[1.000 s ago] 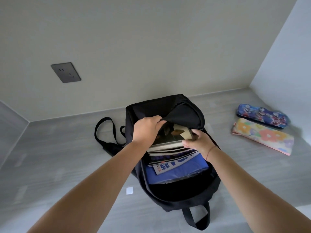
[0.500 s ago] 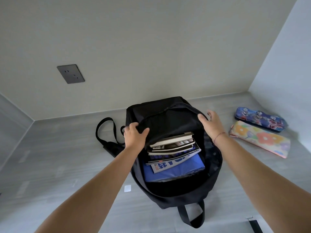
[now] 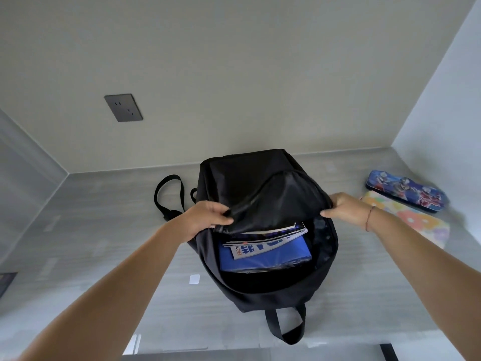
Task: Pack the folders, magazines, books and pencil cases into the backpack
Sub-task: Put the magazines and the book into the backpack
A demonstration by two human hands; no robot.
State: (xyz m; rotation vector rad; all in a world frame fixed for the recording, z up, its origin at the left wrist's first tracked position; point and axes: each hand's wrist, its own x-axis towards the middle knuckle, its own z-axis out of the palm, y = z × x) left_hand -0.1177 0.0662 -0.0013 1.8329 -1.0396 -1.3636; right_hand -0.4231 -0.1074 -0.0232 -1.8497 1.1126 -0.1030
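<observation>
While hands [image 3: 273, 214] pinch limp black nylon backpack [image 3: 260, 178], flat glossy magazines [image 3: 270, 241] inside.

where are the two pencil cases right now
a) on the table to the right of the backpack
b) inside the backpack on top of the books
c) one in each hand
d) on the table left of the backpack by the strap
a: the blue pencil case and the floral pencil case lie on the table to the right of the backpack, while the left hand and the right hand each grip the bag's opening.
</observation>
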